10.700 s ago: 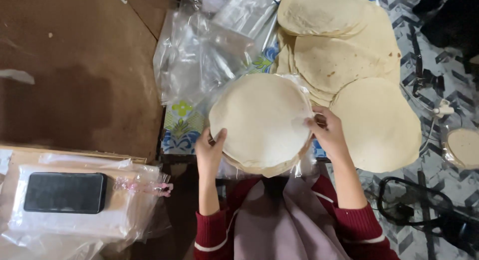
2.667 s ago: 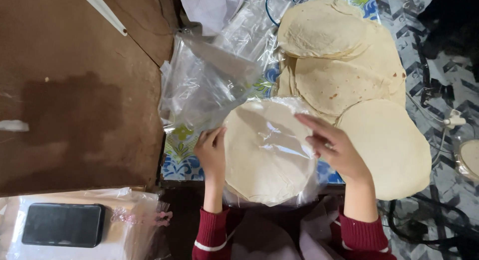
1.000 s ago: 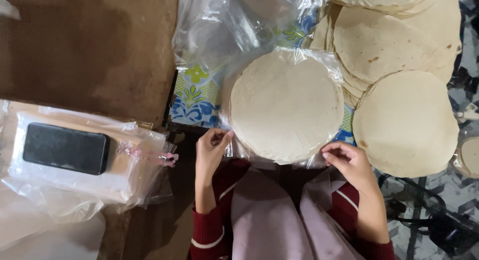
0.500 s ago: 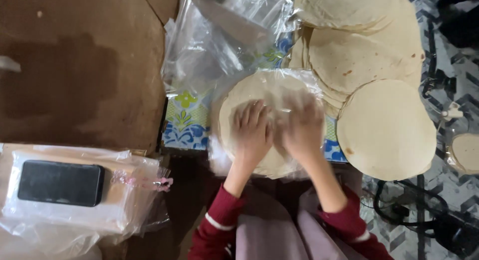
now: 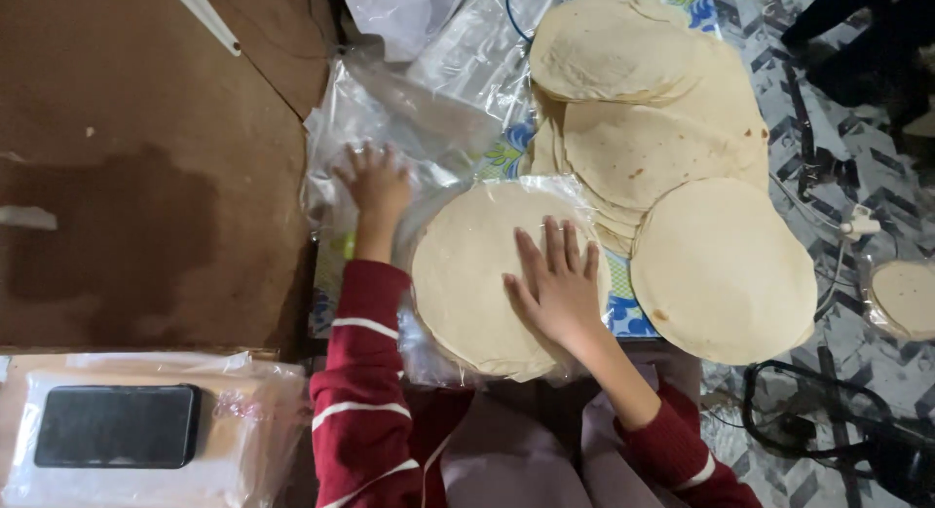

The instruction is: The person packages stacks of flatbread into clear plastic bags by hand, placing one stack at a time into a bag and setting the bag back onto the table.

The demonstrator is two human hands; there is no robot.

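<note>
L hand (image 5: 375, 182) is stretched fwd and up-left, palm down, fingers spread flat, wrist straight. L forearm runs almost vertical in view, elbow bent near the body; sleeve is dark red w/ thin white stripes, cuff ending just below the wrist.

R hand (image 5: 557, 284) lies flat, palm down, fingers (image 5: 557, 243) extended and slightly fanned, pointing away from the body, thumb out to the L side. R forearm is bare from wrist to mid-arm, angled from lower R up toward centre; red sleeve pushed back near the elbow. Hands are well apart, L further fwd than R. Neither hand grips anything.
</note>
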